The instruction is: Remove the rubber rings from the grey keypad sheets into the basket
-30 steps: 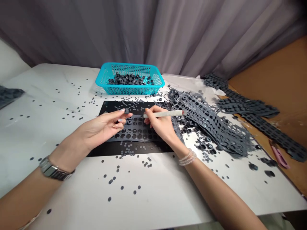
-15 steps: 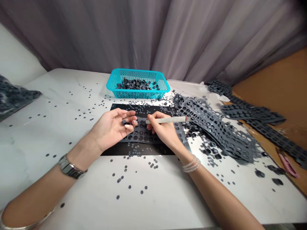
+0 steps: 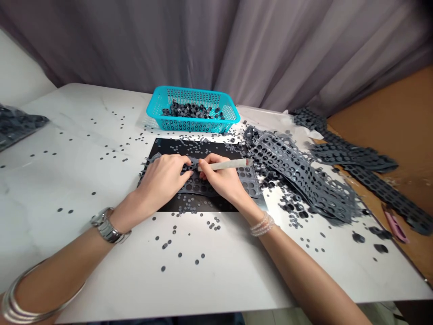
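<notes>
My left hand [image 3: 162, 178] lies palm down on a grey perforated rubber sheet [image 3: 248, 177], its fingertips pinching a raised grey strip of the sheet [image 3: 191, 164]. My right hand [image 3: 219, 178] grips a pale stick-like tool [image 3: 225, 165] with a reddish end, and its tip meets the sheet beside my left fingers. The sheet lies on a black mat [image 3: 189, 146], and my hands hide much of it. Small dark discs lie around both hands.
A turquoise plastic basket [image 3: 192, 127] holds dark rubber pieces at the back. A heap of punched grey sheets [image 3: 297, 174] lies to the right. Further right are a wooden board [image 3: 382, 99] and a pink cutter [image 3: 395, 225]. Loose discs dot the white table [image 3: 216, 271].
My left hand has rolled from palm up to palm down onto the sheet and now pinches a grey strip. My right hand and its tool have moved left.
</notes>
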Demonstrator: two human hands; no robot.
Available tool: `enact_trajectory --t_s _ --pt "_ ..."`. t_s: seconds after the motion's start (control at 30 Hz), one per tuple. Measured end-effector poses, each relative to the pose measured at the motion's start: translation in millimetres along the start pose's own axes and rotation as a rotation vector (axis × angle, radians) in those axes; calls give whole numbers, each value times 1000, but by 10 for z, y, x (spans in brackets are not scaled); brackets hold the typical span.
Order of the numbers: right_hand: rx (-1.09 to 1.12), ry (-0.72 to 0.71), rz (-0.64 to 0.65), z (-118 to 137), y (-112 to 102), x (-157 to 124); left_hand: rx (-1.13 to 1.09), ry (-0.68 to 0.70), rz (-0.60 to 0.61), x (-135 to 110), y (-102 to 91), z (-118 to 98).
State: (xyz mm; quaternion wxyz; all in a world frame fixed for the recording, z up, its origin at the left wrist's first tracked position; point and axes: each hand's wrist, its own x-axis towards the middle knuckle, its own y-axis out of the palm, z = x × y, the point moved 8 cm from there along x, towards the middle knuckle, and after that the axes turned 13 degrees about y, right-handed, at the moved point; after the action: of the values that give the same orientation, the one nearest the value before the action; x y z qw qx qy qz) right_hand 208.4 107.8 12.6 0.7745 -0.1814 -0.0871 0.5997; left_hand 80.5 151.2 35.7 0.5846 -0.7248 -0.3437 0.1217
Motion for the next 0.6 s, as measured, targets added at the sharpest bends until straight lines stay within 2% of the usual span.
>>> enact_trajectory --t_s 0.23,0.3,0.37,0.43,0.5,0.53,0.6 --pt "-83 -53 -9 51 24 -5 -380 -1 -200 19 -16 16" --pt "-108 -70 -22 77 25 -11 -477 -10 -210 33 5 19" --pt "-128 -80 -42 98 19 -13 -475 38 -179 41 1 -24" --pt "-136 -76 -58 107 10 -10 -417 126 -137 24 -52 -87" --pt "-125 -61 -58 102 5 -3 -406 151 -142 -24 -161 -75" --pt "-111 -49 -54 93 4 2 -436 115 -166 -55 -226 -21" --pt "-71 -23 -38 68 2 11 -577 -61 -241 -125 -322 177"
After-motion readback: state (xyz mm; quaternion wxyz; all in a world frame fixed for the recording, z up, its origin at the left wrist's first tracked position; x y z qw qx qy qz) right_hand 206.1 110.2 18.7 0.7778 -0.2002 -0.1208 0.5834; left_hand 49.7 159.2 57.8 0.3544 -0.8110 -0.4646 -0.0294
